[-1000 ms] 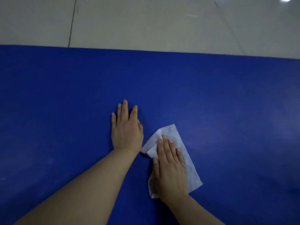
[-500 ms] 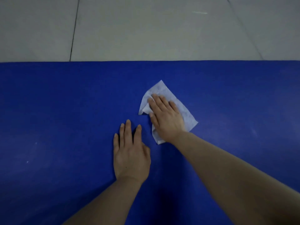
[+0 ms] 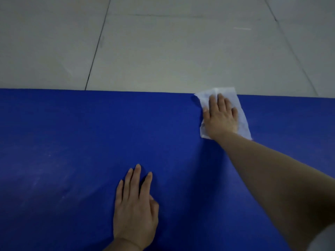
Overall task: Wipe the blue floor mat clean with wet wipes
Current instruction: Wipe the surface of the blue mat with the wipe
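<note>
A blue floor mat (image 3: pixel 72 160) covered the lower part of the view, its far edge running straight across against a floor of pale grey tiles (image 3: pixel 163 51) with thin dark joints. Taking the mat as the landmark, the white wet wipe (image 3: pixel 242 120) lay at its far edge toward the right side, spread mostly flat, with its far end reaching just over the edge onto the tiles. The right hand (image 3: pixel 220 117) rested on top of the wipe, palm down and fingers straight, laid close together and pointing toward the far edge of the mat; it pressed the wipe flat against the mat without curling round it, and wipe showed past the fingertips, along the thumb side and along the outer side of the hand. The bare right forearm stretched back from it across the right part of the mat toward the near right corner of the view, where a bit of pale sleeve showed. The left hand (image 3: pixel 135 212) lay well apart from the wipe, near the middle of the mat's near side, palm flat on the blue surface, fingers straight and only slightly spread, holding nothing. Faint pale smudges and streaks showed on the left part of the mat, while the part between the two hands looked an even, darker blue.
</note>
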Demonstrator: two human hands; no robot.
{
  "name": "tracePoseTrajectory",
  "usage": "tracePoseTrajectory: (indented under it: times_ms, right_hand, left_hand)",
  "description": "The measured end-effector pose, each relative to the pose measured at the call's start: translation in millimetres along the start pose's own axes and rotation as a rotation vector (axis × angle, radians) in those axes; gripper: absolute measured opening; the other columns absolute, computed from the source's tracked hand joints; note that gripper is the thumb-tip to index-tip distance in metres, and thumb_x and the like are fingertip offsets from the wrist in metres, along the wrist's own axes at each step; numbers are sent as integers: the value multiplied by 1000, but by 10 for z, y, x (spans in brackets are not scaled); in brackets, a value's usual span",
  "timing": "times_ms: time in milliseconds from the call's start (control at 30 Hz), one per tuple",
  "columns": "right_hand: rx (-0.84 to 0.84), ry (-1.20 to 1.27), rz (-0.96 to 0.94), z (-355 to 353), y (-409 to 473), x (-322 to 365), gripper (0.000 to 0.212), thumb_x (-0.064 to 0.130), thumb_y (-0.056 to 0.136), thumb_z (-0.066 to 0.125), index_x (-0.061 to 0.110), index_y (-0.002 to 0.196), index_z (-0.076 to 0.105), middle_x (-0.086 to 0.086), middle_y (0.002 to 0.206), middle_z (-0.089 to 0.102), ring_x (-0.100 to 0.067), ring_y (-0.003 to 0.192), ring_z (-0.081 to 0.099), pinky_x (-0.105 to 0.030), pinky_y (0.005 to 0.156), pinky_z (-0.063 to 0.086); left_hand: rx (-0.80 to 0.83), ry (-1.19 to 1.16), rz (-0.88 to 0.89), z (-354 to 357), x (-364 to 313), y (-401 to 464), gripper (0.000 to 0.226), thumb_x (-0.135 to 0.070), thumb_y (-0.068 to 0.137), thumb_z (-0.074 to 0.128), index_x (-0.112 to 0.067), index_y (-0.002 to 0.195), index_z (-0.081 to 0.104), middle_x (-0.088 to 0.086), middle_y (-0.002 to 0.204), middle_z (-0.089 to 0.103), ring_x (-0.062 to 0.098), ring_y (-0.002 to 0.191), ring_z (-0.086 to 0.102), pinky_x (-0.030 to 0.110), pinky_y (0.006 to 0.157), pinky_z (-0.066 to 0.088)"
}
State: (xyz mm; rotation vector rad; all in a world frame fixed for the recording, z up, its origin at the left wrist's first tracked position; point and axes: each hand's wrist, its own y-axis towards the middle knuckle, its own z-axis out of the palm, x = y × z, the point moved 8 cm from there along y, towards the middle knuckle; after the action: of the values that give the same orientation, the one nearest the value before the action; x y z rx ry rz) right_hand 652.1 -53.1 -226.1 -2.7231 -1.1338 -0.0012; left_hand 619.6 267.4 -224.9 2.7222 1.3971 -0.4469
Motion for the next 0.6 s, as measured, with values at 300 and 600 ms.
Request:
tracePoseTrajectory:
  times_ms: [300,600]
  right_hand:
    - [27,48,-56,27,-171,29,62,49,99,10,22,153,-6,-1,160,-10,-20,147,-10,-43,118,-5]
    - [29,57,-51,31,-152,42,61,49,99,9,24,152,-7,1,160,-12,-19,147,-12,-43,118,-6]
  left_hand:
    - [72,166,-29,-81,-57,50,52,-20,80,50,-15,132,48,13,147,39,27,134,36,41,115,22]
    - [76,79,-57,-542,-181,838,50,-11,81,71,-10,130,58,15,145,44,33,130,46,47,102,40]
